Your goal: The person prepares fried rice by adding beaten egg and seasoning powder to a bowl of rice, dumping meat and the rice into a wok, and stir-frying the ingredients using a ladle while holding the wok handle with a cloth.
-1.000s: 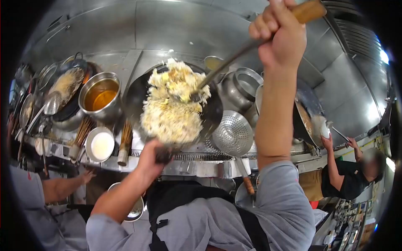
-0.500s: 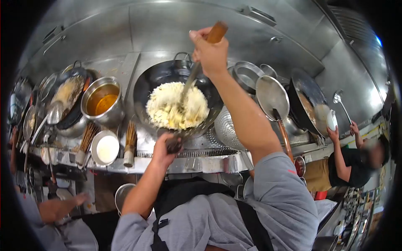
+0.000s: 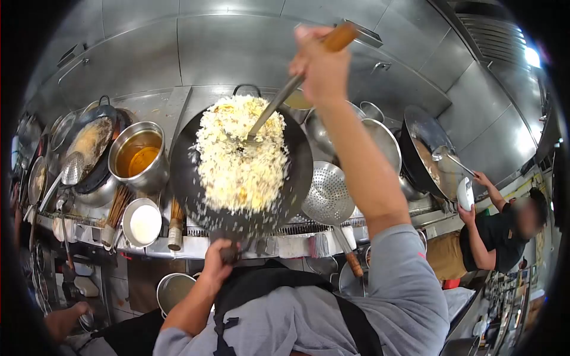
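My left hand (image 3: 218,261) is wrapped round the dark handle (image 3: 230,252) of a large black wok (image 3: 300,172), at its near side. Fried rice (image 3: 240,178), white with yellow bits that look like egg, spreads up the middle of the wok, with loose grains blurred by motion towards the near rim. Above the wok's far right side, my right hand (image 3: 323,65) grips a long-shafted steel ladle (image 3: 277,107) by its wooden end. The ladle slants down into the rice, where its head is mostly hidden.
Left of the wok stand a steel pot (image 3: 141,133) of orange-brown oil, a white-filled pot (image 3: 144,225) and bamboo brushes (image 3: 120,204). A perforated strainer (image 3: 328,193) lies close on the right. A co-worker (image 3: 496,231) works at another wok (image 3: 415,154); another person's hand (image 3: 65,320) shows lower left.
The wok has tipped and come nearer to me, and the rice has spread out towards its near rim. My right hand has risen to the right with the ladle; my left hand has lowered.
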Motion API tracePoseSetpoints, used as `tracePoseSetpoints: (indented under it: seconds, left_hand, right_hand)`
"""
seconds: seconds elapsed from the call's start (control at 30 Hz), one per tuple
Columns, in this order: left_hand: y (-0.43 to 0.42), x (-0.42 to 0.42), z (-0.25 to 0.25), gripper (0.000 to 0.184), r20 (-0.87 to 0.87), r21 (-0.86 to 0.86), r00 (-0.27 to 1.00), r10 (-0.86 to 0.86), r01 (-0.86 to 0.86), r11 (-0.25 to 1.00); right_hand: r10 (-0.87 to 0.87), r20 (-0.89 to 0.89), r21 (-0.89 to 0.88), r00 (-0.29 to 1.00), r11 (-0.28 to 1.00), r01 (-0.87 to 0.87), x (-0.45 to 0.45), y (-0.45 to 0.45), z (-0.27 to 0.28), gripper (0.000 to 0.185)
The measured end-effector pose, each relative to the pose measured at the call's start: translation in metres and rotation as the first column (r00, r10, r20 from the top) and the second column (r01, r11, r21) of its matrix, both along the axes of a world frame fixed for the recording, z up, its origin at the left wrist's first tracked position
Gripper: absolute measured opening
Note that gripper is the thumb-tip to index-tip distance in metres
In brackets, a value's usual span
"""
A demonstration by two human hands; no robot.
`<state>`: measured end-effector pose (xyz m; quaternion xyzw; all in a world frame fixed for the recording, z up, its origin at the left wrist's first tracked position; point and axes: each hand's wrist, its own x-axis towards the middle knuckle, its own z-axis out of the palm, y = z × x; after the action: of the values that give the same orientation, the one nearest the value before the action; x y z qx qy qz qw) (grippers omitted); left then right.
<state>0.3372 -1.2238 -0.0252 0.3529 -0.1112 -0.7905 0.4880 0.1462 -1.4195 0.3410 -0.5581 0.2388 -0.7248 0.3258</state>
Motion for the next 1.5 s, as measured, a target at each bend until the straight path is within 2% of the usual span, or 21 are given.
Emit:
tracePoseSetpoints:
  seconds: [0.1,0.17,0.2,0.3,0.4,0.43,0.47,0.5,0.57,0.63,0.77,0.83,0.87,0.97,1.0,1.1,1.13,1.23,1.33,1.43,1.5]
  left_hand:
    - [0.007,-0.005,0.069,0.021,0.086,0.132,0.996,0.020,-0.032,0.991]
    - [-0.047,-0.011,0.083,0.012,-0.067,0.111,0.998,-0.011,0.018,0.994]
    - [-0.064,-0.021,0.104,0.012,-0.035,0.107,0.999,0.028,-0.024,0.994]
    - [-0.060,-0.032,0.040,0.021,-0.044,0.040,0.997,0.067,-0.065,0.997]
    - [-0.009,-0.025,0.004,0.029,-0.026,-0.035,0.998,0.061,-0.062,0.997]
    - [-0.003,-0.023,0.004,0.029,0.006,-0.074,0.998,0.062,-0.061,0.995]
    - [-0.008,-0.026,0.002,0.024,0.011,0.013,0.997,0.080,-0.080,0.997]
    - [-0.027,-0.033,0.003,0.018,-0.076,0.017,0.984,0.162,-0.161,0.987]
    - [-0.072,-0.036,0.041,0.012,-0.068,0.083,0.989,0.134,-0.129,0.988]
    - [-0.109,-0.040,0.039,0.008,-0.032,0.087,0.994,0.109,-0.106,0.991]
    - [-0.122,-0.043,0.029,0.010,0.008,0.086,0.994,0.108,-0.109,0.990]
    - [-0.126,-0.043,0.031,0.011,-0.007,0.067,0.994,0.111,-0.110,0.992]
    - [-0.126,-0.043,0.029,0.012,-0.012,0.072,0.995,0.101,-0.100,0.992]
    - [-0.118,-0.048,0.024,0.012,-0.042,0.106,0.996,0.083,-0.078,0.991]
    - [-0.126,-0.050,0.027,0.012,-0.072,0.099,0.992,0.103,-0.095,0.991]
    - [-0.123,-0.053,0.034,0.011,-0.140,0.145,0.982,0.125,-0.104,0.984]
    - [-0.125,-0.055,0.025,0.010,-0.175,0.103,0.974,0.146,-0.129,0.986]
    - [-0.125,-0.053,0.015,0.009,-0.186,0.108,0.972,0.144,-0.126,0.986]
    - [-0.130,-0.055,0.014,0.009,-0.149,0.092,0.973,0.177,-0.165,0.982]
    - [-0.124,-0.057,0.015,0.009,-0.102,0.096,0.982,0.160,-0.151,0.984]
    - [-0.124,-0.059,0.015,0.010,-0.096,0.088,0.983,0.158,-0.150,0.985]
  right_hand:
    - [0.205,0.030,-0.051,0.978,0.978,-0.203,-0.013,0.026,0.047,0.022]
    - [0.259,-0.013,0.048,0.966,0.965,-0.258,0.001,0.044,0.037,0.023]
    - [0.278,-0.028,0.091,0.960,0.957,-0.275,0.005,0.052,0.032,0.024]
    - [0.038,-0.029,0.097,0.999,0.995,-0.035,0.024,-0.006,-0.049,0.022]
    - [0.005,0.113,-0.006,0.994,1.000,-0.005,0.001,0.002,0.000,0.020]
    - [0.025,0.080,-0.040,0.996,0.999,-0.021,-0.003,0.000,0.023,0.020]
    - [0.033,0.061,-0.058,0.998,0.998,-0.029,-0.010,0.003,0.045,0.019]
    - [0.175,-0.033,-0.075,0.984,0.981,-0.177,-0.011,0.017,0.069,0.017]
    - [0.219,-0.149,-0.097,0.964,0.967,-0.235,-0.005,0.024,0.122,0.017]
    - [0.033,-0.182,-0.139,0.983,0.988,-0.059,0.007,-0.005,0.155,0.017]
    - [0.111,-0.336,-0.291,0.935,0.932,-0.215,-0.005,-0.056,0.046,0.016]
    - [0.134,-0.263,-0.131,0.955,0.976,-0.174,0.010,-0.067,-0.037,0.015]
    - [0.119,-0.143,0.087,0.983,0.990,-0.107,0.030,-0.060,-0.077,0.014]
    - [0.192,-0.254,0.117,0.948,0.979,-0.167,0.027,-0.035,-0.041,0.016]
    - [0.114,-0.260,0.097,0.959,0.991,-0.091,0.027,-0.012,-0.023,0.018]
    - [0.123,-0.322,0.035,0.939,0.992,-0.118,0.004,-0.004,-0.047,0.018]
    - [0.022,-0.299,0.042,0.954,0.999,-0.010,0.001,-0.037,-0.067,0.018]
    - [0.060,-0.021,0.122,0.998,0.991,-0.057,-0.025,-0.111,-0.016,0.017]
    - [0.090,0.128,-0.042,0.988,0.995,-0.085,-0.034,-0.082,0.007,0.019]
    - [0.145,-0.032,-0.024,0.989,0.989,-0.146,-0.005,-0.063,-0.102,0.016]
    - [0.209,-0.068,0.097,0.976,0.975,-0.202,0.002,-0.053,-0.069,0.016]
